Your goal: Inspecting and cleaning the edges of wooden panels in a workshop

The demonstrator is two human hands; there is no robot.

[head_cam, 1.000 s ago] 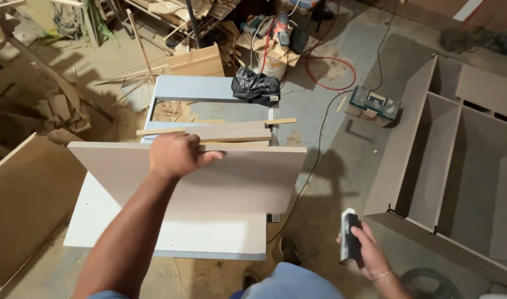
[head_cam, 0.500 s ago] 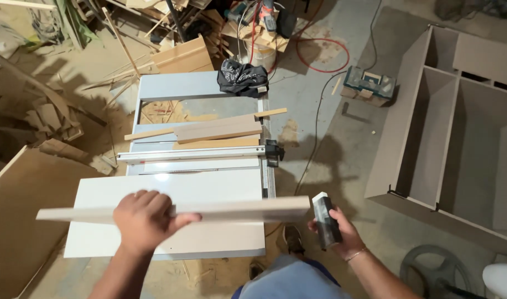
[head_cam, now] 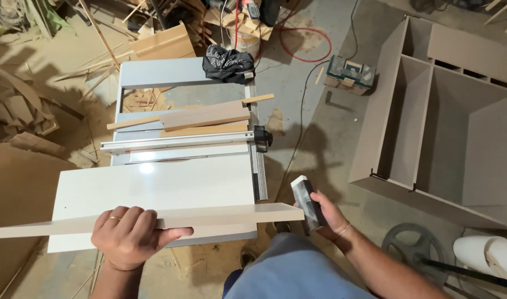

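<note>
In front of the grey table saw (head_cam: 154,72), the left hand (head_cam: 133,235) grips a long beige board (head_cam: 220,216) on edge, its sanding apparently not begun, the right hand (head_cam: 325,213) clasping a dark rectangular sanding block (head_cam: 306,200) beside its end.

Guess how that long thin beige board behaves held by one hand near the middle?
Probably stiff: the long thin beige board stays straight while the left hand grips it. Likely light, since one hand carries it. Its overhanging ends may swing or tip.

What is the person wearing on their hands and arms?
No gloves and no sleeves: both forearms are bare. The left hand has a thin ring on one finger. The right hand has a thin chain bracelet at the wrist.
</note>
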